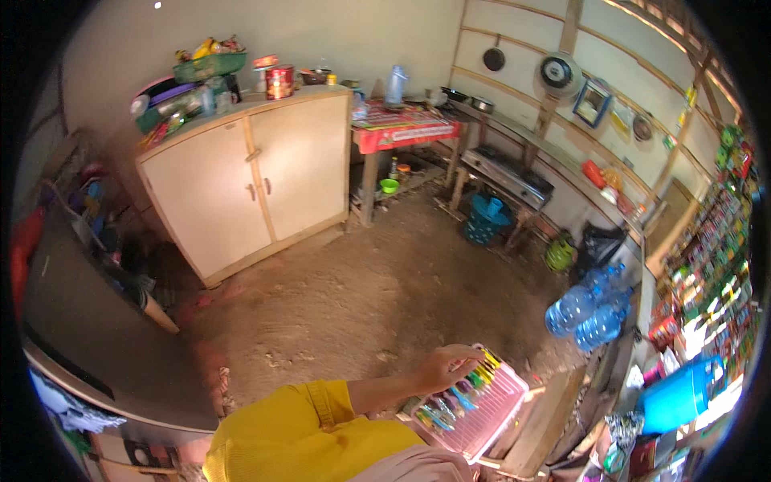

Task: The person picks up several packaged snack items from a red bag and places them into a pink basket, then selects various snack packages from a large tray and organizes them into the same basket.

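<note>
A pink plastic rack or tray (491, 416) lies low in front of me, with a row of cutlery with colourful handles (461, 394) along its left side. My left hand (449, 367), reaching out of a yellow sleeve, is over the far end of that row, beside yellow handles (489, 363). Its fingers are bent; whether they grip one of the handles cannot be made out. My right hand is out of view.
Blue water bottles (584, 316) and a green gas cylinder (561, 252) stand to the right. Wooden planks (545, 422) lie beside the rack. Further off are a wooden cabinet (301, 162), a gas stove (509, 175) and a teal basket (482, 223). A blue container (674, 394) is at the right.
</note>
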